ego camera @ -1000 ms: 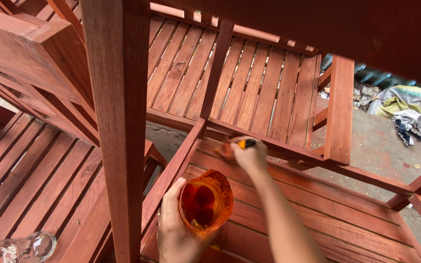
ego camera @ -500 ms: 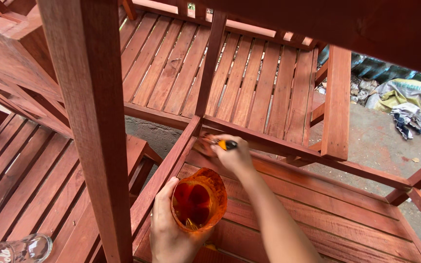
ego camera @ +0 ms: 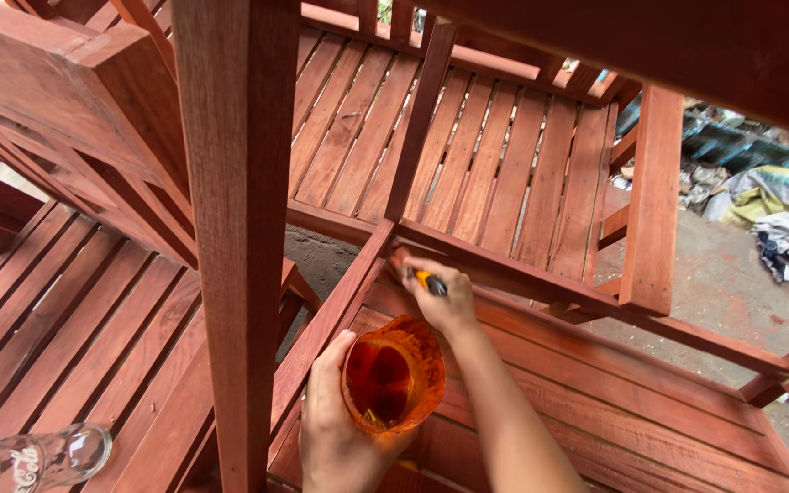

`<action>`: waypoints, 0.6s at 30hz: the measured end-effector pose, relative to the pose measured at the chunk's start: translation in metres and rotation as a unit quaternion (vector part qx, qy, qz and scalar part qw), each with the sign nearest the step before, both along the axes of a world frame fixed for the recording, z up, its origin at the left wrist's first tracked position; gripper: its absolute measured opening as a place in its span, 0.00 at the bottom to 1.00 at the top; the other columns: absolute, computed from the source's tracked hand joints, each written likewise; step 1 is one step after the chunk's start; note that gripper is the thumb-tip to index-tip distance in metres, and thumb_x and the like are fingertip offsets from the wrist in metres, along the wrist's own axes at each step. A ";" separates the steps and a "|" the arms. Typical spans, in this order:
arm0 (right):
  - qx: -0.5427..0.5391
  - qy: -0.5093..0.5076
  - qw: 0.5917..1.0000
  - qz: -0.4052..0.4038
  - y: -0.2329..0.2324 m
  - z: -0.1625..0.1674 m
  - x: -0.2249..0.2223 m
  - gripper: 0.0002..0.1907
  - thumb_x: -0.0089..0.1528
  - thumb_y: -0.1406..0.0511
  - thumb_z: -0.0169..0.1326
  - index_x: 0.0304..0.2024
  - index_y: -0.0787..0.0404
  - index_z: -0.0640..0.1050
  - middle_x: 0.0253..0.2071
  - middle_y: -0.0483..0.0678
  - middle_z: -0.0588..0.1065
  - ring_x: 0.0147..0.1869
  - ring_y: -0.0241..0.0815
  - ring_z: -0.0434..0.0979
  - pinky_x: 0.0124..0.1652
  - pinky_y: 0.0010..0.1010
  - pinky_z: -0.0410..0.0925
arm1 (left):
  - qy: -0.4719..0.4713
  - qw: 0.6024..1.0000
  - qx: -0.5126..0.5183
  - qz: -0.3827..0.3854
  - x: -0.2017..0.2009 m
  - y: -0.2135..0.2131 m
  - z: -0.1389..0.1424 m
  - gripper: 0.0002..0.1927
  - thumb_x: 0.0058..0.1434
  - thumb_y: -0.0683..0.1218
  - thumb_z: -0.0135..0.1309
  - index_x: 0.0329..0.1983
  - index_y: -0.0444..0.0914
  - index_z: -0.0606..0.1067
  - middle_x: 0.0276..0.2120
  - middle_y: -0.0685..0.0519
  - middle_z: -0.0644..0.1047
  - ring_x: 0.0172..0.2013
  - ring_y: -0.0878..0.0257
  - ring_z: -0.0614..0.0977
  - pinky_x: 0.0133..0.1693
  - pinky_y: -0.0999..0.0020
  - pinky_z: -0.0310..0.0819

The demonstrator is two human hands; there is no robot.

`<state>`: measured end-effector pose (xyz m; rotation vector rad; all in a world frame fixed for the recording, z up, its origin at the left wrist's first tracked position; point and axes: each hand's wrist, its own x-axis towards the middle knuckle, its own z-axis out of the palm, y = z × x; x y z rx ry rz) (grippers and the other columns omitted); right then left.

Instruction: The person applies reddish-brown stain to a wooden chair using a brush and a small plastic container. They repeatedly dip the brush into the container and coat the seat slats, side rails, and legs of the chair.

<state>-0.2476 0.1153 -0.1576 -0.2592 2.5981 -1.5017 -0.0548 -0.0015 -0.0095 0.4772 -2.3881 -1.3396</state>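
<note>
My left hand (ego camera: 335, 429) grips an orange translucent cup (ego camera: 393, 374) holding reddish-brown stain, low in the middle of the view. Just above it my right hand (ego camera: 440, 297) is closed on a small brush with a yellow and black handle (ego camera: 428, 283). The brush tip rests against a red-brown wooden rail (ego camera: 522, 274) where it joins a slanted crosspiece (ego camera: 340, 315). The bristles are mostly hidden by my fingers.
Stained slatted wooden furniture surrounds me: a thick post (ego camera: 239, 228) in front, a slatted panel (ego camera: 468, 155) beyond, slats at left (ego camera: 57, 329). A clear glass bottle (ego camera: 29, 461) lies at bottom left. Concrete floor with crumpled cloth and debris (ego camera: 778, 219) is at right.
My right hand with the brush has slid left along the rail toward the joint. The cup in my left hand stays close below it. The view has shifted slightly.
</note>
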 end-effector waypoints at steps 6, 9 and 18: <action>-0.029 0.106 0.985 0.134 0.010 -0.010 -0.008 0.16 0.56 0.72 0.62 0.47 0.55 0.86 0.49 0.50 0.83 0.55 0.41 0.83 0.52 0.30 0.75 | 0.012 1.000 -0.022 -0.001 -0.001 -0.002 0.000 0.53 0.30 0.44 0.77 0.62 0.32 0.65 0.53 0.40 0.74 0.52 0.46 0.80 0.51 0.57 0.77; -0.071 0.045 0.989 0.121 0.006 -0.017 -0.011 0.16 0.57 0.71 0.62 0.47 0.52 0.85 0.46 0.47 0.85 0.50 0.39 0.84 0.51 0.30 0.76 | -0.012 1.000 -0.009 0.008 0.002 0.000 0.000 0.53 0.30 0.44 0.77 0.62 0.33 0.65 0.53 0.42 0.75 0.51 0.48 0.81 0.51 0.59 0.78; 0.207 -0.038 0.974 0.086 0.065 0.027 -0.016 0.17 0.57 0.62 0.67 0.47 0.36 0.84 0.46 0.37 0.84 0.47 0.38 0.85 0.47 0.30 0.76 | -0.007 1.000 0.008 0.002 0.000 -0.001 0.003 0.53 0.30 0.43 0.77 0.62 0.33 0.65 0.52 0.43 0.74 0.50 0.50 0.82 0.50 0.59 0.78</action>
